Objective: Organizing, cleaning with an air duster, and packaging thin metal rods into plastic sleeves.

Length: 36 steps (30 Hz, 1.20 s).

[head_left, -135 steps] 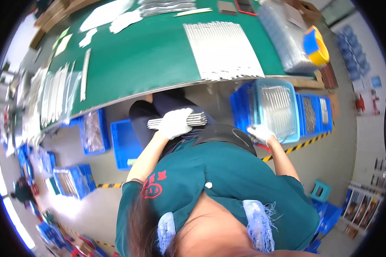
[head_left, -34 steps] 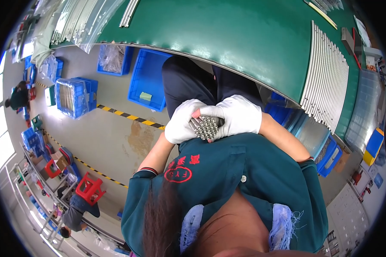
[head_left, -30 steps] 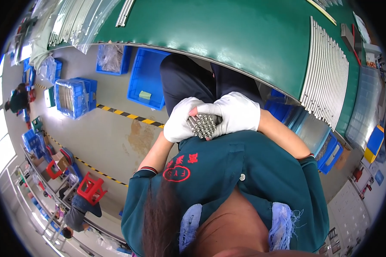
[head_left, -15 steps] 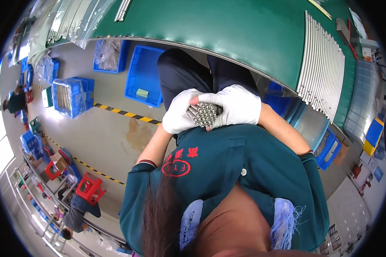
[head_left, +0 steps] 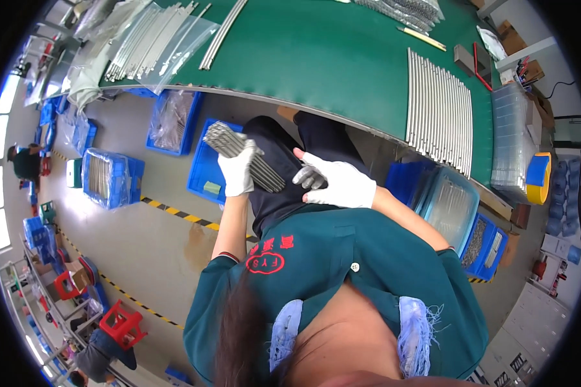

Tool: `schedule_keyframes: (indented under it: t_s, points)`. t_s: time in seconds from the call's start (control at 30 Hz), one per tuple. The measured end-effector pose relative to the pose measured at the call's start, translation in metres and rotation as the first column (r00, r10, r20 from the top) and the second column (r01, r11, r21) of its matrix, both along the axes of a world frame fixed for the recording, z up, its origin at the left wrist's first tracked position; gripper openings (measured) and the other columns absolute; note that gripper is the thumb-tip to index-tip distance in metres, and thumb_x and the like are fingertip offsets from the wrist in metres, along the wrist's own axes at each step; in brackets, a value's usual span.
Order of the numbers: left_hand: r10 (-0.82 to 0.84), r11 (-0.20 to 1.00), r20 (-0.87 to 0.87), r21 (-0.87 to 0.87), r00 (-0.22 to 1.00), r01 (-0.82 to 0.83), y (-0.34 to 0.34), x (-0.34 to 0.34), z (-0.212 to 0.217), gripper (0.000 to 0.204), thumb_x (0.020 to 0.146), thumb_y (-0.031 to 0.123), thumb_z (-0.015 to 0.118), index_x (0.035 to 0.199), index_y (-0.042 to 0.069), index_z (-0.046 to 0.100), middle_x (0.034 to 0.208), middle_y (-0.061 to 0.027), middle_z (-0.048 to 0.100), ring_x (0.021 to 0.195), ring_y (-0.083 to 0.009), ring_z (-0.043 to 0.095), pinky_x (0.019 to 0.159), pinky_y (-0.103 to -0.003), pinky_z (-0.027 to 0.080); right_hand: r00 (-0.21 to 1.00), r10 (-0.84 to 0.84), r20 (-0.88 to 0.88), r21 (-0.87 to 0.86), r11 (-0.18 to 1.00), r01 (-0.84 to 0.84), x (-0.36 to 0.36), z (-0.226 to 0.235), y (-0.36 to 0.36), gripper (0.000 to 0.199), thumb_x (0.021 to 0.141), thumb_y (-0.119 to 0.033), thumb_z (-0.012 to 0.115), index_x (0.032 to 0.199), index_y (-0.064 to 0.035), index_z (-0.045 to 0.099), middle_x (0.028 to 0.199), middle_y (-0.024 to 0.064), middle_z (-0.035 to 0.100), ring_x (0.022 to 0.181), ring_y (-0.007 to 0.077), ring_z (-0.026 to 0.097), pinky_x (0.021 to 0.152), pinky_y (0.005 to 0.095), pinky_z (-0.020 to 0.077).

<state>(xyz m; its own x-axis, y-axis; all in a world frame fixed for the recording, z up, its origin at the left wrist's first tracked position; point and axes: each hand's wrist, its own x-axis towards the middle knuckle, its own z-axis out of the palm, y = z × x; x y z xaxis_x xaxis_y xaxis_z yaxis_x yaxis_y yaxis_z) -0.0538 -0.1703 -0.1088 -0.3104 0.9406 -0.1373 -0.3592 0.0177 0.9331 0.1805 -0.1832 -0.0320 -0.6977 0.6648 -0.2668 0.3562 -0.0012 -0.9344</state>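
Note:
In its white glove, my left hand [head_left: 239, 171] is closed around a thick bundle of slim silver metal rods [head_left: 266, 175]. The bundle lies tilted over my lap, its upper end pointing left and toward the table. Whether the rods are hollow I cannot tell. My right hand [head_left: 339, 180], also gloved with bare fingertips, is apart from the bundle on its right, fingers spread with nothing in them. Beyond my knees is the green-topped table [head_left: 316, 58], where a neat row of similar rods [head_left: 436, 109] lies at the right.
A few rods [head_left: 223, 33] and plastic bags of rods [head_left: 152, 42] lie on the table's left. Beneath its edge is a blue bin [head_left: 200, 164]; more bins [head_left: 452, 200] stand right. Clear plastic trays [head_left: 511, 138] are stacked far right. Another person [head_left: 100, 355] is at lower left.
Both hands were cupped together around the bundle at my waist. They have parted: the left has carried the bundle left and forward, while the right has let go.

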Motion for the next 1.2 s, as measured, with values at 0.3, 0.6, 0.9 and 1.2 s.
schedule_keyframes:
  t_s: [0.3,0.6,0.9,1.2]
  points:
    - [-0.384,0.878,0.566,0.469,0.73,0.098,0.037,0.007,0.102,0.028,0.081,0.015,0.062,0.106,0.009,0.049,0.074,-0.0002,0.042,0.066,-0.0138,0.045,0.067,-0.034,0.041,0.942,-0.243,-0.231,0.48,0.814,0.327,0.019,0.042,0.009,0.09,0.071,-0.022,0.079,0.146,-0.0129,0.03,0.13,0.0111,0.054,0.115,0.0277,0.054,0.1,0.0353,0.0413]
    - [-0.062,0.797,-0.527,0.485,0.848,0.36,0.123,0.101,0.155,0.027,0.075,0.004,0.075,0.097,0.0,0.061,0.084,-0.0037,0.064,0.075,-0.0095,0.062,0.069,-0.026,0.052,0.766,-0.587,-0.263,0.419,0.646,0.639,-0.024,0.026,0.12,0.085,0.065,-0.037,0.08,0.132,-0.0041,0.041,0.118,0.0203,0.059,0.107,0.0308,0.06,0.09,0.0374,0.0483]
    - [-0.345,0.789,-0.485,0.314,0.804,0.529,0.134,0.112,0.165,0.045,0.07,0.015,0.082,0.105,0.003,0.057,0.087,-0.0009,0.063,0.076,-0.0074,0.057,0.07,-0.026,0.051,0.761,-0.489,-0.426,0.348,0.688,0.637,-0.017,-0.02,0.149,0.077,0.063,-0.02,0.083,0.127,-0.0041,0.042,0.116,0.0116,0.06,0.106,0.0214,0.059,0.091,0.0327,0.0476]
    - [-0.372,0.806,-0.48,0.256,0.794,0.533,0.133,0.107,0.145,0.05,0.07,0.017,0.082,0.109,0.002,0.054,0.09,-0.0035,0.062,0.077,-0.0102,0.057,0.072,-0.027,0.05,0.837,-0.422,-0.348,0.519,0.657,0.547,-0.017,-0.007,0.146,0.055,0.072,-0.016,0.073,0.121,-0.0037,0.05,0.116,0.0121,0.059,0.105,0.0235,0.059,0.09,0.033,0.0473]
